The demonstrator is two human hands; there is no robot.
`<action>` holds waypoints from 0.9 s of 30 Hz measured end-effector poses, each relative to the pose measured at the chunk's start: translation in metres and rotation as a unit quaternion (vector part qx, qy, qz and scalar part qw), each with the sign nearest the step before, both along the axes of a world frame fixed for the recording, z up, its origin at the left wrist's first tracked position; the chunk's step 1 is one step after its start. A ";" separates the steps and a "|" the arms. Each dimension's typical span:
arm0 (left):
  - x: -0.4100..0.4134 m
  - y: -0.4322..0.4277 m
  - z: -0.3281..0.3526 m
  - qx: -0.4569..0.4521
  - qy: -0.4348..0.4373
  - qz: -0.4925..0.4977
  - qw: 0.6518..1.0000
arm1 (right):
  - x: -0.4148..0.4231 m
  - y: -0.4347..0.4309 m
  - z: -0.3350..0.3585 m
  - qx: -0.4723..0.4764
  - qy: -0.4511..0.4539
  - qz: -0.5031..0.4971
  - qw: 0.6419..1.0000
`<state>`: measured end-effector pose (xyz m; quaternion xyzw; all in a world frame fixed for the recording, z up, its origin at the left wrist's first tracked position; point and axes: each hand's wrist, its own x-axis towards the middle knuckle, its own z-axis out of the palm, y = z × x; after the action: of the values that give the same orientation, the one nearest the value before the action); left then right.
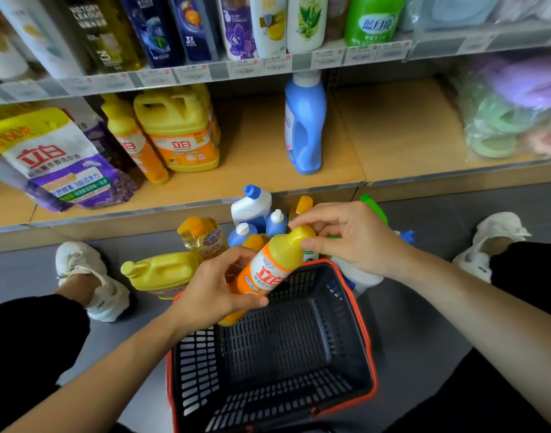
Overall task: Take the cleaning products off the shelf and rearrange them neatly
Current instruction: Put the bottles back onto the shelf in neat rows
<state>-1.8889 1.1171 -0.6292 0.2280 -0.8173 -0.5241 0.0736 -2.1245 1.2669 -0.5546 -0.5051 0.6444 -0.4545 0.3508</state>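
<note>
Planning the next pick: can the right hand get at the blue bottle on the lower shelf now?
Probably not yet: the right hand pinches the cap of the orange bottle that the left hand grips. Once it lets go, the way looks free; the blue bottle stands alone on the shelf.

Light: bright, even, from overhead; colours vivid.
Shadows: soft band beneath the upper shelf (255,68), darkening the back edge of the lower shelf (261,151).
Glare: faint sheen on the blue bottle (308,126).
Focus: sharpest on the orange bottle (268,271); bagged goods (511,114) at the lower shelf's right end smeared.
Distortion: wide-angle; shelf front edges bow toward the corners.
</note>
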 end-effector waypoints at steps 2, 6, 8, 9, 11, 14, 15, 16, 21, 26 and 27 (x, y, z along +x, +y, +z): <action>-0.001 0.000 0.001 0.006 0.001 0.006 1.000 | -0.001 -0.003 0.002 -0.009 0.000 0.002 1.000; -0.008 0.000 0.007 0.010 0.000 0.016 1.000 | -0.008 -0.010 0.012 -0.008 0.008 0.010 1.000; -0.012 0.000 0.010 -0.008 -0.001 0.030 1.000 | -0.016 -0.013 0.016 0.005 0.046 0.023 0.999; -0.014 0.000 0.012 -0.028 -0.003 0.040 0.999 | -0.019 -0.014 0.017 0.009 0.055 0.024 0.998; -0.018 0.000 0.018 -0.082 -0.011 0.067 0.994 | -0.025 -0.015 0.016 0.002 0.048 0.003 0.999; -0.024 0.002 0.029 -0.160 -0.014 0.126 0.979 | -0.026 -0.020 0.010 -0.028 -0.006 -0.102 0.994; -0.027 0.003 0.033 -0.194 -0.014 0.144 0.970 | -0.026 -0.022 0.008 -0.034 -0.050 -0.140 0.988; -0.030 0.004 0.037 -0.230 -0.016 0.160 0.960 | -0.026 -0.024 0.007 -0.037 -0.093 -0.168 0.981; -0.043 0.007 0.049 -0.356 -0.018 0.180 0.917 | -0.028 -0.028 0.010 -0.058 -0.138 -0.191 0.970; -0.053 0.004 0.053 -0.399 -0.018 0.174 0.900 | -0.035 -0.028 0.014 -0.071 -0.066 -0.216 0.972; -0.054 0.003 0.054 -0.403 -0.016 0.175 0.898 | -0.036 -0.027 0.014 -0.075 -0.027 -0.216 0.973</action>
<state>-1.9431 1.1199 -0.5756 0.3267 -0.9064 -0.1246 0.2371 -2.1604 1.2399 -0.5402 -0.3666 0.6924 -0.5801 0.2228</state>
